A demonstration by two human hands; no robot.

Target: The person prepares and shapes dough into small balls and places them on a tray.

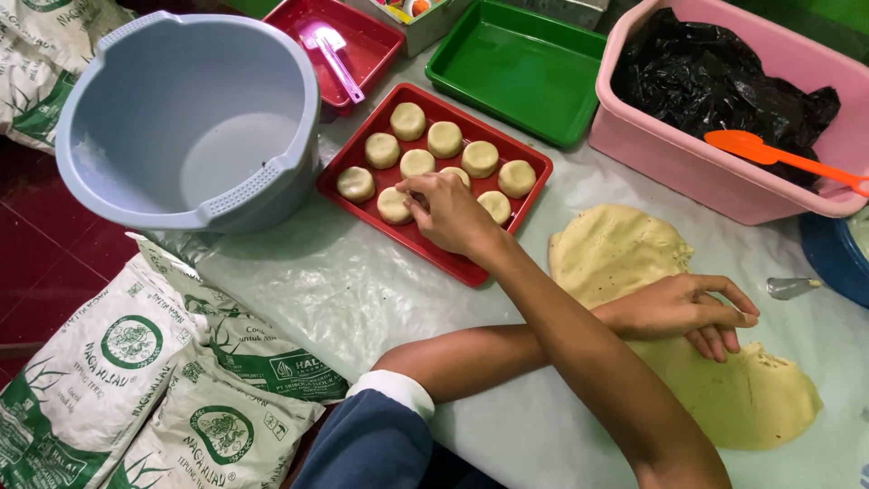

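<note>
Ten or so dough rounds (444,139): lined up in rows on the red tray (453,263), spaced apart, seemingly so as not to stick together.
Right hand (448,215): crossed over the other arm to the tray, fingertips closed on the near-row round (393,206), pressing or seating it in the row.
Left hand (692,310): resting on the flat dough sheet (615,249) to the right, fingers loosely curled, thumb near forefinger; cannot tell whether pinching a bit of dough or only steadying the sheet.
Dough sheet: spread straight on the plastic table cover (362,290), near the body and within easy reach of both hands.
Grey bucket (195,127): far left, just beside the tray, holding nothing visible.
Green tray (520,68): far side, bare, just past the red tray.
Second red tray (362,36): far, holding a pink scoop (330,50).
Pink tub (715,172): far right, lined with a black bag (715,81), orange spatula (778,154) laid across the rim.
Flour sacks (136,380): stacked near left, below the table edge.
</note>
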